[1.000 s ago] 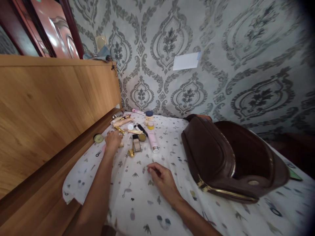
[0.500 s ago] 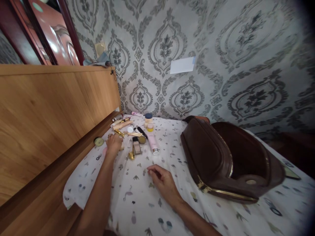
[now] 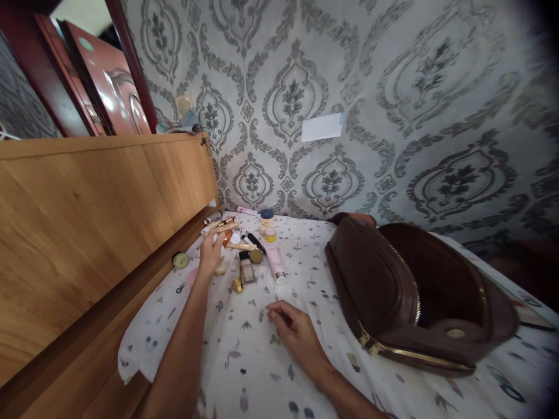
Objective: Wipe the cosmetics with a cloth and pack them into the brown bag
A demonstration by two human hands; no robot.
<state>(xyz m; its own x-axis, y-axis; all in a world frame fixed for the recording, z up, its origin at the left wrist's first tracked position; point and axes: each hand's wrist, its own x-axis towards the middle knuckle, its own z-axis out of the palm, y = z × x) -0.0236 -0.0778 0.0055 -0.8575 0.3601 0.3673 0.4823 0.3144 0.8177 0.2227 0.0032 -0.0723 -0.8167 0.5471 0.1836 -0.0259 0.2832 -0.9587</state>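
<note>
My left hand (image 3: pixel 211 254) reaches into a cluster of cosmetics, its fingers closed on a small amber-orange item (image 3: pixel 227 237); its exact kind is unclear. Near that hand lie a white round piece (image 3: pixel 236 239), a beige piece (image 3: pixel 219 269) and a gold-and-dark tube (image 3: pixel 226 222). To its right sit a foundation bottle with a black cap (image 3: pixel 247 269), a gold cap (image 3: pixel 237 285), a round olive-gold pot (image 3: pixel 256 256) and a pink squeeze tube (image 3: pixel 274 262). My right hand (image 3: pixel 299 331) hovers over or rests on the sheet, loosely curled, thumb and fingers apart, nothing visible in it.
A brown leather bag (image 3: pixel 371 279) gapes open on the right, its gold zip undone. A blue-lidded jar (image 3: pixel 266 217) and a yellow-based jar (image 3: pixel 270 234) stand near the wall. A round green container (image 3: pixel 180 260) lies by the wooden board (image 3: pixel 109 198) on the left.
My left hand has risen slightly and now has the amber-orange item at its fingertips. My right hand stays about where it was. The view has tilted a little upward.
</note>
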